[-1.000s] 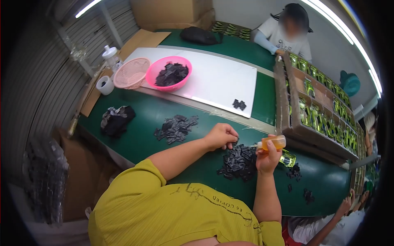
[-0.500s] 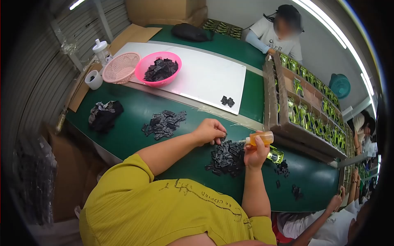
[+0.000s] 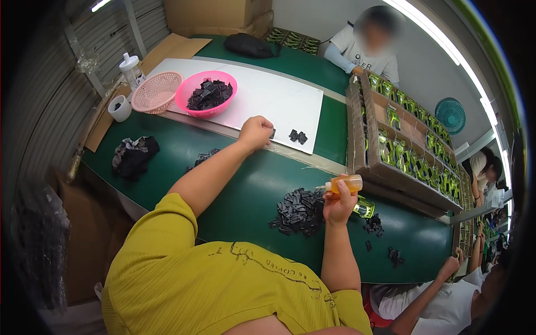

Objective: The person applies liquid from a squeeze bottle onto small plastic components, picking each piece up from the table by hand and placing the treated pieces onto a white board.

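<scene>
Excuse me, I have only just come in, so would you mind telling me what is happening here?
A person in a yellow-green shirt is working at a green table. Their left hand is at the near edge of a white board, a small dark piece at its fingers. Their right hand holds a bottle of amber liquid, nozzle towards the left, by a heap of dark pieces. A pink bowl on the board holds more. Another person is across the table.
</scene>
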Demonstrator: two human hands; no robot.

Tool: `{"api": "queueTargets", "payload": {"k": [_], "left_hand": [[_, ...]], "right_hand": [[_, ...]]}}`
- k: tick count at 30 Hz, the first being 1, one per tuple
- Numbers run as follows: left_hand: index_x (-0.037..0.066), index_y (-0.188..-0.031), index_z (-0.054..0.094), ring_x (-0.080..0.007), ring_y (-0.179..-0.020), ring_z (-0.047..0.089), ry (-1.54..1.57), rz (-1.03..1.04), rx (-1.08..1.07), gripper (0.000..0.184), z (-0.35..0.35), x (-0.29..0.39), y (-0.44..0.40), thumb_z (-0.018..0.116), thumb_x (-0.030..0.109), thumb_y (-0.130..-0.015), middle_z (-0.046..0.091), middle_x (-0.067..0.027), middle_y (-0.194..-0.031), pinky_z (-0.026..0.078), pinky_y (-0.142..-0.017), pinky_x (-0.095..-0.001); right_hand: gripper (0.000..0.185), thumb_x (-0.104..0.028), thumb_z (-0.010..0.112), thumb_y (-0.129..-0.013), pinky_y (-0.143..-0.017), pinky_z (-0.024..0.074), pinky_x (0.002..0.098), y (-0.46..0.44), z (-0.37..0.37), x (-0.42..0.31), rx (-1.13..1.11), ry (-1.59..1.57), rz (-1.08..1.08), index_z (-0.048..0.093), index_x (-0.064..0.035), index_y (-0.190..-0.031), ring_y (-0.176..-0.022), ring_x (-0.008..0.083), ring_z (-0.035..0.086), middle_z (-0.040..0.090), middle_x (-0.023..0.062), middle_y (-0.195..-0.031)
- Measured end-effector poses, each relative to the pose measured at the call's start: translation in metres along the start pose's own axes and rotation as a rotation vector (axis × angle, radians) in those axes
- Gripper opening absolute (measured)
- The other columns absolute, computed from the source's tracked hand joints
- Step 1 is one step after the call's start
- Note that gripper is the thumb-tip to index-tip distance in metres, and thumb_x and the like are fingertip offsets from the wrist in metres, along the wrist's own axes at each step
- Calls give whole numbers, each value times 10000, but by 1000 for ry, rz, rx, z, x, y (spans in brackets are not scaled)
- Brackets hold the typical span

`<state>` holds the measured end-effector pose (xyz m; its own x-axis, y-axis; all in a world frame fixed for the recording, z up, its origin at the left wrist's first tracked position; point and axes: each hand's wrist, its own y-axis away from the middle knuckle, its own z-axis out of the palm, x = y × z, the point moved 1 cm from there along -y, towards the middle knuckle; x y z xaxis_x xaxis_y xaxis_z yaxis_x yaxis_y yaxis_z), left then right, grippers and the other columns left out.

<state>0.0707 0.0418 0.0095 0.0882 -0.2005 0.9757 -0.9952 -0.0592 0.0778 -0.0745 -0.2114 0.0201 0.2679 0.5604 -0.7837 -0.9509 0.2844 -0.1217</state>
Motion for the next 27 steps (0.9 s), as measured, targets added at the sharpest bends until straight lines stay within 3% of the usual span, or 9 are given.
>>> {"api": "queueTargets", "payload": {"k": [4,5,8,10,18,21,24,25,27], "left_hand": [[5,-1001,648,-264,-626,669,-333,19,113,256,-18,-6,-41,607,40,-750,681,-166,-884,533,-666,-356],[33,-952,674,-306,-723,671,-438,85,189,239,-20,-8,-45,622,59,-720,688,-165,-869,518,-751,-383],[1,-951,649,-203,-604,678,-476,22,105,196,-24,1,-45,608,55,-768,670,-147,-750,534,-581,-330],[15,-903,679,-221,-606,683,-543,86,141,166,-22,-9,-62,620,50,-751,676,-153,-763,543,-601,-320],[36,-971,676,-281,-806,666,-583,83,194,247,-18,-9,-50,654,162,-761,687,-133,-869,512,-782,-368],[51,-995,666,-283,-916,638,-576,170,327,277,-16,0,-26,658,214,-772,662,-145,-979,493,-808,-372],[58,-1003,659,-272,-986,607,-616,313,200,289,-26,19,21,647,250,-788,623,-145,-1080,481,-832,-369],[45,-1112,614,-295,-1114,545,-721,279,112,406,-35,32,45,650,310,-806,556,-163,-1222,437,-934,-396],[26,-1159,574,-323,-1183,489,-919,456,181,467,-50,21,75,654,325,-810,534,-178,-1230,391,-984,-445]], "right_hand": [[253,-84,607,-836,-463,462,247,-4,2,0,-25,-8,-14,516,-10,-1060,-527,145,530,583,95,-800],[256,-85,609,-835,-462,462,248,-2,1,-1,-21,-10,-6,515,-9,-1061,-526,144,530,583,94,-800],[261,-86,610,-831,-459,467,254,5,-3,-2,1,16,8,513,-4,-1059,-522,144,531,581,96,-799],[258,-83,606,-831,-458,471,257,-2,0,1,-27,24,-31,513,-3,-1057,-523,144,533,580,99,-799],[254,-77,604,-837,-461,477,263,-2,-2,0,-1,15,-28,516,-6,-1064,-516,148,525,578,90,-829],[250,-77,604,-840,-461,479,254,-2,-2,-3,-12,7,-54,517,-8,-1064,-526,151,535,582,91,-823],[255,-96,608,-842,-463,478,246,-5,-6,-4,-19,16,-68,518,-11,-1065,-535,154,545,587,98,-822],[256,-100,609,-842,-465,478,244,-5,-7,-5,-16,19,-75,519,-12,-1065,-536,151,545,589,99,-824],[255,-104,610,-841,-467,477,241,-6,-8,-6,-9,18,-81,522,-13,-1062,-537,149,546,591,100,-827]]}}
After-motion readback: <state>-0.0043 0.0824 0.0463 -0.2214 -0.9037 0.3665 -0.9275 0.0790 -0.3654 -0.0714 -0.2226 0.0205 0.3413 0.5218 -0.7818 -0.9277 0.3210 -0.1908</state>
